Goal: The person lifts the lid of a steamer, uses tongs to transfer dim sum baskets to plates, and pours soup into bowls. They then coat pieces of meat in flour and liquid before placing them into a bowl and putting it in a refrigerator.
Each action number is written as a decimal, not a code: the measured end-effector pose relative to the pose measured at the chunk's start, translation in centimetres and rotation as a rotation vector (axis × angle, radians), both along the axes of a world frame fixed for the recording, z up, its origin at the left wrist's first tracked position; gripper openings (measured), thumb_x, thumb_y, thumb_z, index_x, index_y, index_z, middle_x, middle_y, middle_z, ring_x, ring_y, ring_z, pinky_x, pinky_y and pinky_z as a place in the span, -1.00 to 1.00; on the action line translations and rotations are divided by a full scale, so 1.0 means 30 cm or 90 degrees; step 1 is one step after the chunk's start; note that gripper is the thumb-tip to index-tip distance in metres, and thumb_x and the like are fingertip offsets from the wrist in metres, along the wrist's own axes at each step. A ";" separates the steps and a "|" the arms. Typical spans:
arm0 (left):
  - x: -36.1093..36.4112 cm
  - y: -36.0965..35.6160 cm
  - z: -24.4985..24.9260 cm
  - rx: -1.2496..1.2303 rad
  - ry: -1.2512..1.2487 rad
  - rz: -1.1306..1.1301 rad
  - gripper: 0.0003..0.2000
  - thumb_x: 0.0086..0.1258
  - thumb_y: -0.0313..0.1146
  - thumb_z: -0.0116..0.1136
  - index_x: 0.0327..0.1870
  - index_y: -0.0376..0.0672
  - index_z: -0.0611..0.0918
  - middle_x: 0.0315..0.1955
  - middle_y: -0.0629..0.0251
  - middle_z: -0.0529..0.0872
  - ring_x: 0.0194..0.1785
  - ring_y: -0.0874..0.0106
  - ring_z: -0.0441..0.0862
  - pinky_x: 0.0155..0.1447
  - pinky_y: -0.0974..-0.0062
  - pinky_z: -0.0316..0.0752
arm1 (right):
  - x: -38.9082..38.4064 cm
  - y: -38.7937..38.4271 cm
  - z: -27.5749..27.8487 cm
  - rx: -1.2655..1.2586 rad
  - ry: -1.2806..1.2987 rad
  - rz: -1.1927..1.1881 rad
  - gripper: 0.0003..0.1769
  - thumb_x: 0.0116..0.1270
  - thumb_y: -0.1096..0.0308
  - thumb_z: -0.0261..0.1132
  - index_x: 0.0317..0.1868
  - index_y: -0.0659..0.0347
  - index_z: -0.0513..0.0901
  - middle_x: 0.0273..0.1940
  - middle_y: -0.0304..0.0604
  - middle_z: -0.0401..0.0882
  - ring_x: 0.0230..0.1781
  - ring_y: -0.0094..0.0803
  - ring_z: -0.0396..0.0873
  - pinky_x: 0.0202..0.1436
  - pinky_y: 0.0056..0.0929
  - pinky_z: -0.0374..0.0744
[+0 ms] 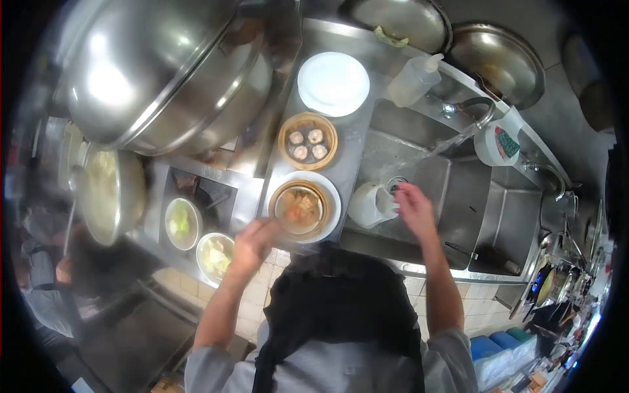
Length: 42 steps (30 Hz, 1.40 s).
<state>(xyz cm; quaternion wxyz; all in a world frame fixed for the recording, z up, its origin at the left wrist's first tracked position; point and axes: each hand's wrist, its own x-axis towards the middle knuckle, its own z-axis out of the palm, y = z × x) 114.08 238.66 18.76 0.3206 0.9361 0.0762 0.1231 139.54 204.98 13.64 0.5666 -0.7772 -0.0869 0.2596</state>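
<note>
My left hand (257,243) is slightly blurred, its fingers bent together at the near-left rim of a round bamboo steamer (323,226). Inside the steamer is a dish of orange-brown food (301,208), and a white plate (335,200) lies beneath. Over the left side of the sink, my right hand (414,204) has its fingers closed at the rim of a white plastic jug (368,208). Its fingertips are partly hidden. Just beyond them shows a small round metal ring (396,182). A second bamboo steamer (283,143) with several dumplings (316,135) sits farther back.
White plates (334,84) lie at the counter's back. Water runs from a tap (481,108) into the sink (458,190). A pump bottle (414,82) stands behind. Left are a large steel domed vessel (157,72) and two bowls of greens (182,224). Another person (46,281) stands far left.
</note>
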 end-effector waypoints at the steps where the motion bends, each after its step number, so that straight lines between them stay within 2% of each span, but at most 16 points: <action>1: 0.053 0.010 0.014 0.013 -0.070 0.067 -0.67 0.28 -0.59 0.22 0.07 -0.15 0.74 -0.12 0.04 0.77 -0.11 0.08 0.75 -0.03 0.16 0.67 | 0.031 -0.074 0.011 -0.021 -0.021 -0.051 -0.64 0.56 0.39 0.22 0.29 0.25 0.55 -0.02 -0.18 0.64 -0.08 -0.47 0.67 -0.09 -0.40 0.75; 4: 0.246 0.079 0.069 -0.034 0.021 0.219 -0.74 0.45 -0.47 0.17 0.10 -0.18 0.72 -0.21 -0.03 0.78 -0.17 -0.03 0.75 -0.05 0.10 0.66 | 0.064 -0.331 0.010 -0.089 -0.051 -0.197 -0.69 0.56 0.37 0.21 0.23 0.25 0.59 -0.06 -0.19 0.65 -0.12 -0.49 0.67 -0.11 -0.44 0.74; 6: 0.393 0.106 0.094 0.015 0.210 0.247 -0.73 0.53 -0.36 0.11 0.14 -0.23 0.68 -0.25 -0.08 0.78 -0.16 -0.11 0.73 -0.04 0.04 0.64 | 0.036 -0.464 0.025 -0.109 -0.060 -0.236 -0.72 0.57 0.35 0.23 0.19 0.25 0.61 -0.11 -0.22 0.65 -0.17 -0.51 0.65 -0.17 -0.48 0.73; 9: 0.561 0.089 0.097 0.119 0.289 0.238 -0.71 0.52 -0.35 0.11 0.16 -0.26 0.66 -0.14 -0.13 0.76 -0.10 -0.12 0.72 -0.03 0.02 0.63 | -0.055 -0.581 -0.029 -0.112 -0.066 -0.245 -0.73 0.57 0.35 0.23 0.17 0.26 0.61 -0.15 -0.24 0.64 -0.21 -0.53 0.64 -0.25 -0.50 0.73; 10: 0.585 0.077 0.114 0.121 0.287 0.238 -0.71 0.52 -0.35 0.11 0.16 -0.26 0.66 -0.14 -0.13 0.76 -0.10 -0.12 0.72 -0.03 0.02 0.63 | -0.093 -0.594 -0.066 -0.090 -0.033 -0.260 -0.73 0.57 0.34 0.23 0.16 0.26 0.61 -0.15 -0.24 0.64 -0.21 -0.53 0.64 -0.28 -0.51 0.74; 12: 0.618 0.052 0.200 0.076 -0.007 0.145 -0.71 0.51 -0.36 0.13 0.16 -0.27 0.66 -0.06 -0.16 0.74 -0.06 -0.14 0.71 -0.02 0.01 0.63 | -0.153 -0.571 -0.122 -0.038 0.007 -0.243 -0.73 0.56 0.35 0.24 0.17 0.27 0.61 -0.13 -0.23 0.64 -0.22 -0.52 0.65 -0.34 -0.50 0.75; 13: 0.610 0.028 0.259 0.063 -0.049 0.148 -0.70 0.50 -0.36 0.16 0.17 -0.26 0.66 0.02 -0.16 0.73 0.02 -0.11 0.71 0.07 0.10 0.63 | -0.172 -0.537 -0.143 -0.045 0.072 -0.234 -0.70 0.56 0.35 0.24 0.21 0.27 0.59 -0.08 -0.20 0.64 -0.19 -0.48 0.66 -0.30 -0.46 0.75; 17: 0.428 -0.004 0.284 0.057 -0.084 0.162 -0.68 0.53 -0.37 0.16 0.21 -0.28 0.65 0.05 -0.10 0.75 0.09 0.04 0.73 0.18 0.25 0.60 | -0.117 -0.201 -0.020 -0.104 0.074 -0.037 -0.60 0.54 0.29 0.26 0.28 0.30 0.56 -0.10 -0.08 0.70 -0.18 -0.43 0.71 -0.24 -0.41 0.75; 19: 0.295 -0.043 0.219 -0.212 -0.056 0.292 -0.65 0.60 -0.35 0.09 0.27 -0.36 0.60 0.10 -0.08 0.74 0.13 0.24 0.72 0.23 0.36 0.55 | -0.035 -0.046 0.011 -0.140 0.061 0.072 -0.53 0.54 0.21 0.25 0.30 0.34 0.53 -0.20 -0.01 0.73 -0.21 -0.39 0.74 -0.24 -0.39 0.73; 20: 0.232 -0.068 0.188 -0.215 -0.054 0.296 -0.65 0.60 -0.35 0.09 0.27 -0.36 0.60 0.10 -0.08 0.74 0.13 0.24 0.72 0.23 0.36 0.55 | 0.004 0.030 0.023 -0.116 0.021 0.119 -0.50 0.53 0.18 0.25 0.30 0.36 0.52 -0.24 0.01 0.73 -0.24 -0.37 0.75 -0.26 -0.38 0.71; 22: 0.114 -0.109 0.137 -0.390 -0.036 0.421 -0.60 0.66 -0.30 0.01 0.32 -0.45 0.54 0.12 -0.07 0.73 0.13 0.31 0.70 0.22 0.38 0.55 | 0.084 0.166 -0.016 -0.103 -0.096 0.194 -0.46 0.53 0.12 0.24 0.31 0.38 0.51 -0.28 0.03 0.73 -0.32 -0.34 0.75 -0.29 -0.37 0.67; 23: 0.061 -0.124 0.124 -0.394 -0.038 0.423 -0.60 0.66 -0.30 0.01 0.32 -0.45 0.54 0.12 -0.07 0.73 0.13 0.31 0.70 0.22 0.38 0.55 | 0.122 0.230 -0.062 -0.114 -0.172 0.221 -0.45 0.53 0.11 0.23 0.30 0.39 0.51 -0.29 0.02 0.73 -0.37 -0.33 0.74 -0.30 -0.36 0.66; 25: -0.054 -0.158 0.097 -0.414 0.053 0.475 -0.56 0.68 -0.27 -0.02 0.34 -0.48 0.50 0.11 -0.05 0.72 0.14 0.31 0.69 0.23 0.39 0.55 | 0.189 0.373 -0.025 -0.112 -0.127 0.266 -0.45 0.54 0.07 0.21 0.27 0.40 0.53 -0.34 0.02 0.73 -0.45 -0.31 0.71 -0.35 -0.34 0.65; 31: -0.328 -0.228 0.019 -0.461 0.023 0.572 -0.52 0.67 -0.20 0.03 0.34 -0.48 0.50 0.09 -0.03 0.72 0.06 0.32 0.72 0.18 0.39 0.58 | 0.260 0.704 0.029 -0.181 0.024 0.301 -0.57 0.51 0.12 0.21 0.06 0.40 0.62 -0.43 0.00 0.74 -0.54 -0.33 0.70 -0.43 -0.31 0.65; 37: -0.403 -0.212 -0.026 -0.525 -0.023 0.623 -0.52 0.65 -0.20 0.06 0.35 -0.46 0.50 0.10 -0.03 0.71 0.08 0.33 0.72 0.21 0.41 0.57 | 0.300 0.705 0.035 -0.255 -0.175 0.243 -0.72 0.37 0.27 0.22 -0.21 0.37 0.68 -0.50 -0.01 0.72 -0.56 -0.33 0.72 -0.39 -0.31 0.66; 42: -0.314 -0.118 -0.016 -0.501 -0.006 0.575 -0.53 0.65 -0.22 0.08 0.36 -0.44 0.51 0.14 0.01 0.71 0.16 0.33 0.69 0.27 0.41 0.54 | 0.248 0.640 0.253 -0.243 -0.188 0.205 -0.71 0.34 0.29 0.24 -0.16 0.39 0.70 -0.46 -0.06 0.73 -0.55 -0.38 0.72 -0.40 -0.35 0.65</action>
